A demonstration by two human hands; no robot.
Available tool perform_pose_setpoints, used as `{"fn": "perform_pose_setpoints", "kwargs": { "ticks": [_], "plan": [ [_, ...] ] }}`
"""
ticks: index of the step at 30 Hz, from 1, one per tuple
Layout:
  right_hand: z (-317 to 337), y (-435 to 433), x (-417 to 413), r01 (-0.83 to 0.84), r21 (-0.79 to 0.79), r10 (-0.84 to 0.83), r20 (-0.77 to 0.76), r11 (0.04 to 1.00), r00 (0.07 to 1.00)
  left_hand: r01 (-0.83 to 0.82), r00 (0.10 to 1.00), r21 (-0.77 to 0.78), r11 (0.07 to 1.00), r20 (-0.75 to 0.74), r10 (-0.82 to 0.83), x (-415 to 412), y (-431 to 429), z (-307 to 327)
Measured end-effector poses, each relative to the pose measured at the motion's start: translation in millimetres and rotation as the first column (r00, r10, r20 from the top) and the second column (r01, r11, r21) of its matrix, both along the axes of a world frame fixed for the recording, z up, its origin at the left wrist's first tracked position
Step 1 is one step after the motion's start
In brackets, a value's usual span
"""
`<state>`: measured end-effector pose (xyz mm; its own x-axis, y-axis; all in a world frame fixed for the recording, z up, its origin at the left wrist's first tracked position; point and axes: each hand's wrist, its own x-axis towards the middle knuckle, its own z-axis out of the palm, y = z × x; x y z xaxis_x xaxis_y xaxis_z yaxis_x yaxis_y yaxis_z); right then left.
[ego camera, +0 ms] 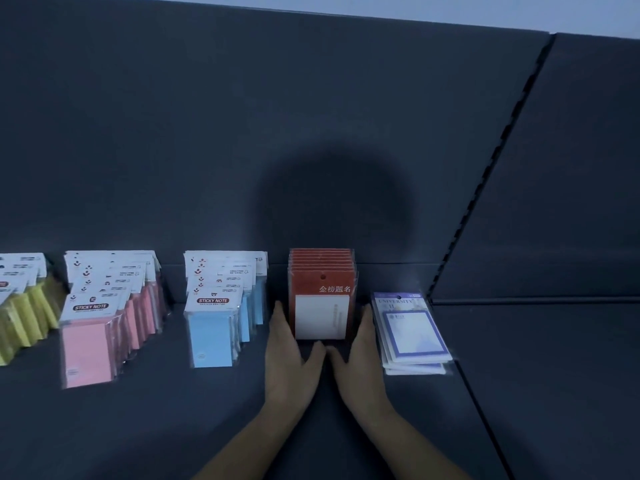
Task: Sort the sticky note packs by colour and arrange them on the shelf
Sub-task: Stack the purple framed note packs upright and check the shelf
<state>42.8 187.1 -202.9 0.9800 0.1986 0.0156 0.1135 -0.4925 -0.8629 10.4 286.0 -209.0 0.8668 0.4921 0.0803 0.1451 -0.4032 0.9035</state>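
Red packs [322, 299], one row, between two palms: left hand [291, 362], right hand [360, 365].

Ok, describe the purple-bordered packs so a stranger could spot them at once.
Along the dark shelf, follow the line of packs rightward, past the blue row and the red row. The purple-bordered packs are the last group at the right end. Unlike the upright rows, they lie stacked.
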Motion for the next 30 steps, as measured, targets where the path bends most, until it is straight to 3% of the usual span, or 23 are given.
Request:
{"fn": "perform_pose_setpoints", "kwargs": {
  "ticks": [4, 8, 10, 13, 15, 18, 22, 26, 30],
  "plan": [
    [6, -18, -17, -0.047, 0.022, 0.047, 0.005, 0.999, 0.999, -0.037, 0.996, 0.095, 0.995, 0.087, 0.029, -24, -23, 3],
    [28, -61, -3, 0.128, 0.098, -0.146, 0.203, 0.987, 0.968, 0.014, 0.969, 0.122, 0.992, 0.242, -0.044, -29, -52, 14],
    [32, -86, 13, 0.207, 0.026, -0.208, 0.187, 0.978, 0.96, 0.14, 0.974, 0.046, 0.989, 0.174, -0.146, -20, -64, 22],
    [29, -112, 24, 0.199, -0.099, -0.201, -0.015, 0.975, 0.979, 0.354, 0.927, -0.122, 0.927, -0.085, -0.365, -3, -81, 33],
    [26, -117, 21, 0.138, -0.098, -0.143, -0.053, 0.986, 0.988, 0.356, 0.901, -0.309, 0.882, -0.138, -0.412, 8, -90, 38],
    [19, -120, 16, 0.122, -0.042, -0.124, -0.047, 0.992, 0.991, 0.185, 0.919, -0.604, 0.775, -0.172, -0.354, 22, -96, 43],
    [17, -127, 8, 0.146, 0.148, -0.121, -0.162, 0.978, 0.979, 0.009, 0.937, -0.743, 0.669, -0.228, -0.266, 30, -86, 42],
    [13, -136, -4, 0.207, 0.365, -0.104, -0.284, 0.908, 0.953, 0.192, 0.88, -0.697, 0.69, -0.19, -0.436, 23, -78, 42],
    [15, -143, -4, 0.241, 0.47, -0.125, -0.264, 0.849, 0.956, 0.377, 0.857, -0.642, 0.668, -0.033, -0.515, 9, -75, 36]
  ]
}}
